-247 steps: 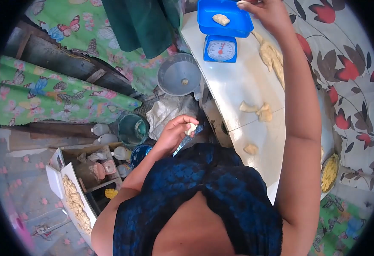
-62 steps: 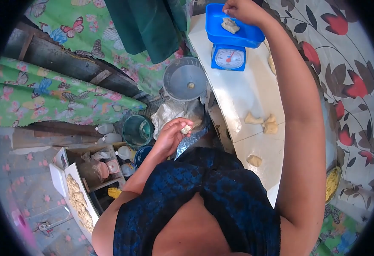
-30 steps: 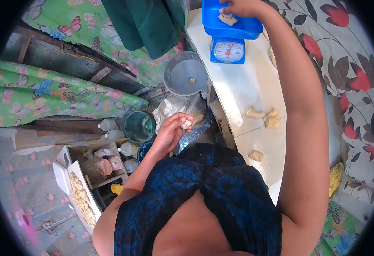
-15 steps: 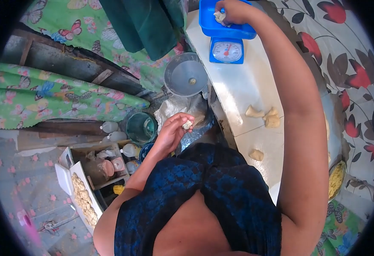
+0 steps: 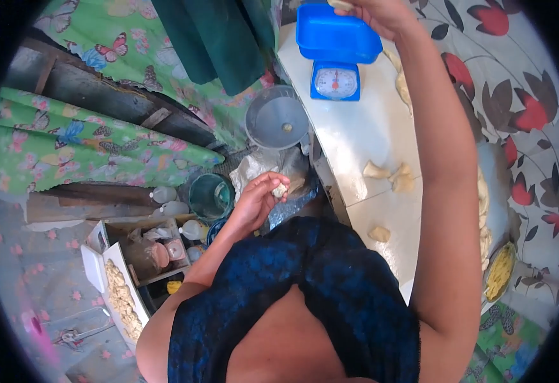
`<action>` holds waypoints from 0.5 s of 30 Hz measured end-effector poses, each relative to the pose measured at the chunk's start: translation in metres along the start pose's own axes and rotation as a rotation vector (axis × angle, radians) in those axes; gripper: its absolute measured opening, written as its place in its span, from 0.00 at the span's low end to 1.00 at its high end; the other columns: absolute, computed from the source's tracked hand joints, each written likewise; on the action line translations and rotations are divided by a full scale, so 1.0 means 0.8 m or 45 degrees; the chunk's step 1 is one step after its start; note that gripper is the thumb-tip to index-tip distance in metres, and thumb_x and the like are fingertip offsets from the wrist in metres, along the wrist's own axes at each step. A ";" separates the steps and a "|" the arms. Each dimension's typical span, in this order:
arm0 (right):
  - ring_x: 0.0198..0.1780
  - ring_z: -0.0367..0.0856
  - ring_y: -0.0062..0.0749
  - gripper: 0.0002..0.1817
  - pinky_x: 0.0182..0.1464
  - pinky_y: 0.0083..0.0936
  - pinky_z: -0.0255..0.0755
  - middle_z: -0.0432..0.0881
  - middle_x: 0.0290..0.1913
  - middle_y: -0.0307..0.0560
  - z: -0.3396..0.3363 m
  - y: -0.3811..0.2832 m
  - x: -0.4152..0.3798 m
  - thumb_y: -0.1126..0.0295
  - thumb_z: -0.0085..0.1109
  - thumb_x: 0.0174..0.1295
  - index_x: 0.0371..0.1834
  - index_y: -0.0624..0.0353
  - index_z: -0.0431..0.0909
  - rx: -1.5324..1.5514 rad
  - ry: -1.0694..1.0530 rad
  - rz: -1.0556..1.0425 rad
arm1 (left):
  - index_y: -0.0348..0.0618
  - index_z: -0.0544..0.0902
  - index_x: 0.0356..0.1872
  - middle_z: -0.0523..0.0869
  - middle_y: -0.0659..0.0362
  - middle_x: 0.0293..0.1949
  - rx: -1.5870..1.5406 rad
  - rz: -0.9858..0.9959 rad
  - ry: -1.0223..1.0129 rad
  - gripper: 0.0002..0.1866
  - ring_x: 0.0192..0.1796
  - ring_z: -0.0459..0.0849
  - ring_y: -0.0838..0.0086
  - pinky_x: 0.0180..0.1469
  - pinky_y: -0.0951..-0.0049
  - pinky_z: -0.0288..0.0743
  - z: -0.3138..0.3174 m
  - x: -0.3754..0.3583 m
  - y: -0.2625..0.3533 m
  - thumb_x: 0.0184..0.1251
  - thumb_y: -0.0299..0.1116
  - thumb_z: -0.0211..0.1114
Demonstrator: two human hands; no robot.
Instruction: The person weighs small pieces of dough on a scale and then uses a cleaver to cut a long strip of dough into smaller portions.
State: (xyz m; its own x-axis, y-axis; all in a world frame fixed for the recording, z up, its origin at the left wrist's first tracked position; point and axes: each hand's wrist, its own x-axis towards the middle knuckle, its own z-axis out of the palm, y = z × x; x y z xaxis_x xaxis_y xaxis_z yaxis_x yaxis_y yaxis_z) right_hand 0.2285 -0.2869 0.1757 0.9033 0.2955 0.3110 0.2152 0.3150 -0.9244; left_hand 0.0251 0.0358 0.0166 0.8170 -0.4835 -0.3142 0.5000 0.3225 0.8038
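Near my waist, my left hand (image 5: 258,203) is closed around a small lump of dough (image 5: 280,190). At the top edge, my right hand (image 5: 385,18) is over the far rim of the blue weighing tray (image 5: 340,39), with a pale piece of dough (image 5: 340,5) pinched in its fingers, partly cut off by the frame. Under the tray, the blue kitchen scale (image 5: 335,82) shows its white dial. On the tabletop lie dough pieces (image 5: 376,170), (image 5: 403,179) and a single dough chunk (image 5: 380,234). A long dough strip (image 5: 402,83) is partly behind my right forearm.
More dough (image 5: 483,214) and a bowl of yellow shreds (image 5: 500,273) are beyond my right arm. A grey basin (image 5: 277,118) and a green bucket (image 5: 210,193) stand left of the table (image 5: 356,137). A box of dough pieces (image 5: 124,300) sits at lower left.
My right hand has lifted out of the weighing tray, up and to the right, with the dough. The dial needle has shifted. My left hand has barely moved.
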 end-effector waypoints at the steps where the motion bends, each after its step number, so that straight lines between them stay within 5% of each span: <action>1: 0.34 0.76 0.29 0.20 0.40 0.26 0.73 0.75 0.35 0.42 0.002 0.003 -0.007 0.73 0.60 0.59 0.54 0.65 0.70 -0.006 0.111 0.006 | 0.33 0.76 0.42 0.77 0.57 0.36 -0.005 -0.014 -0.024 0.11 0.37 0.75 0.72 0.43 0.71 0.70 0.000 0.000 -0.001 0.69 0.32 0.53; 2: 0.34 0.76 0.29 0.20 0.40 0.26 0.73 0.75 0.35 0.42 0.002 0.010 -0.016 0.73 0.60 0.59 0.54 0.65 0.70 -0.019 0.094 -0.006 | 0.34 0.76 0.41 0.77 0.57 0.36 -0.011 -0.033 -0.043 0.11 0.37 0.76 0.72 0.43 0.70 0.70 -0.002 -0.001 -0.003 0.69 0.33 0.53; 4: 0.52 0.78 0.36 0.22 0.56 0.28 0.71 0.77 0.53 0.52 0.006 0.018 -0.037 0.63 0.56 0.64 0.58 0.63 0.71 -0.105 0.274 0.073 | 0.34 0.76 0.42 0.77 0.56 0.36 -0.017 -0.016 -0.044 0.11 0.36 0.76 0.72 0.44 0.70 0.70 -0.001 0.001 -0.005 0.69 0.33 0.53; 10: 0.57 0.72 0.31 0.27 0.62 0.30 0.69 0.73 0.55 0.49 0.045 0.027 -0.118 0.61 0.56 0.65 0.61 0.70 0.65 0.552 0.156 -0.060 | 0.34 0.76 0.41 0.77 0.56 0.37 0.010 -0.062 -0.031 0.10 0.37 0.77 0.72 0.44 0.70 0.70 0.008 0.002 -0.001 0.69 0.32 0.52; 14: 0.54 0.75 0.32 0.23 0.60 0.35 0.71 0.76 0.52 0.51 0.059 0.043 -0.165 0.73 0.53 0.64 0.63 0.61 0.65 0.461 0.243 -0.132 | 0.34 0.76 0.41 0.78 0.57 0.37 0.022 -0.082 -0.102 0.10 0.37 0.77 0.72 0.44 0.70 0.70 0.013 0.005 -0.005 0.69 0.32 0.52; 15: 0.52 0.77 0.35 0.18 0.57 0.37 0.74 0.77 0.52 0.53 0.057 0.048 -0.174 0.81 0.51 0.62 0.56 0.58 0.72 0.554 0.289 -0.094 | 0.35 0.76 0.41 0.78 0.58 0.36 0.017 -0.084 -0.107 0.09 0.37 0.76 0.74 0.43 0.73 0.70 0.018 0.004 -0.003 0.69 0.31 0.53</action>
State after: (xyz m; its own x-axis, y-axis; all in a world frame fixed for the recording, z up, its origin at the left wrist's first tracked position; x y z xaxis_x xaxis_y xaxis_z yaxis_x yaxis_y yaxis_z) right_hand 0.0942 -0.2751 0.1069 0.9601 0.0694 0.2711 0.1504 0.6891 -0.7089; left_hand 0.0221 0.0217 0.0214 0.7551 -0.5700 -0.3237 0.5477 0.2771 0.7895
